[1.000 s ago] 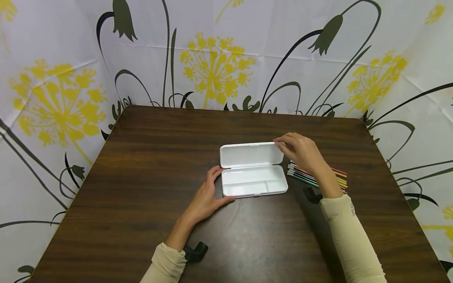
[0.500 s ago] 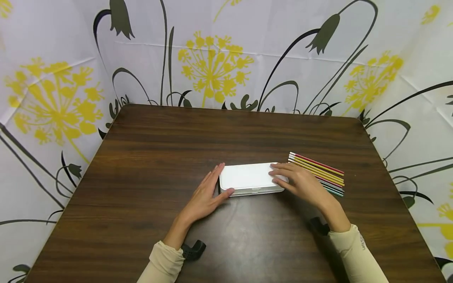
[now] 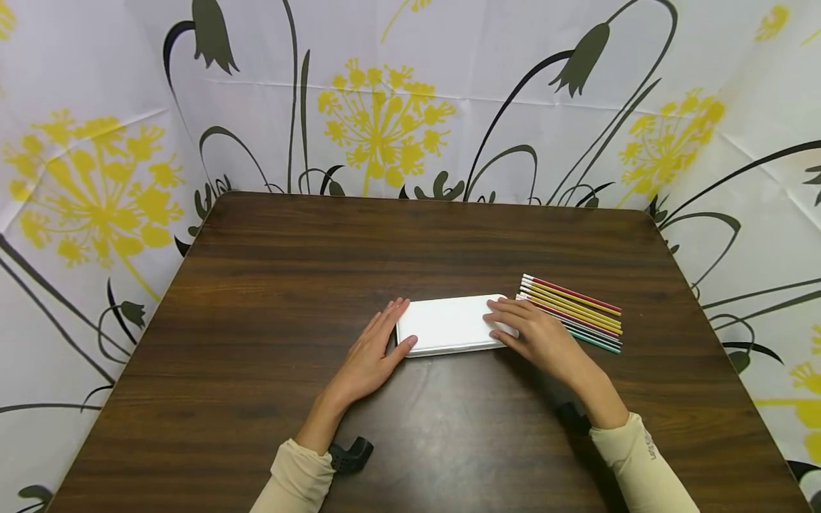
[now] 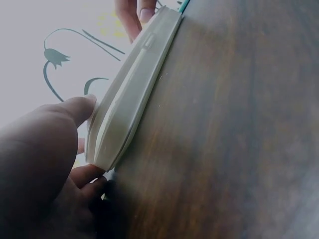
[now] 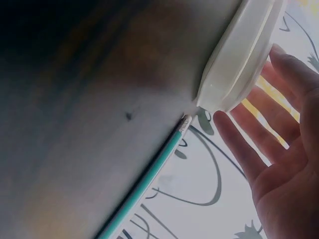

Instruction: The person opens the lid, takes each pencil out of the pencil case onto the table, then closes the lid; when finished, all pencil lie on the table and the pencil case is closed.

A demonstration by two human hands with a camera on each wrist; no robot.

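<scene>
A white pencil case (image 3: pixel 445 324) lies on the table with its lid down. My left hand (image 3: pixel 367 360) rests against its left end, fingers straight and thumb on the lid's front left corner. In the left wrist view, that thumb touches the lid of the pencil case (image 4: pixel 130 94) while other fingers lie at its end. Across the lid's right end, the extended fingers of my right hand (image 3: pixel 537 333) are spread. The right wrist view has the right hand (image 5: pixel 284 134) beside the end of the pencil case (image 5: pixel 239 55), palm visible.
Several pencils (image 3: pixel 577 303) in red, yellow, green and other colours lie side by side, right of the case, partly behind the right hand. They rest on a dark wooden table (image 3: pixel 308 271). Behind it hangs a flower-patterned cloth (image 3: pixel 500 64).
The right hand has brought the raised lid forward and down onto the case, and its fingers now lie on top. The left hand has stayed at the left end.
</scene>
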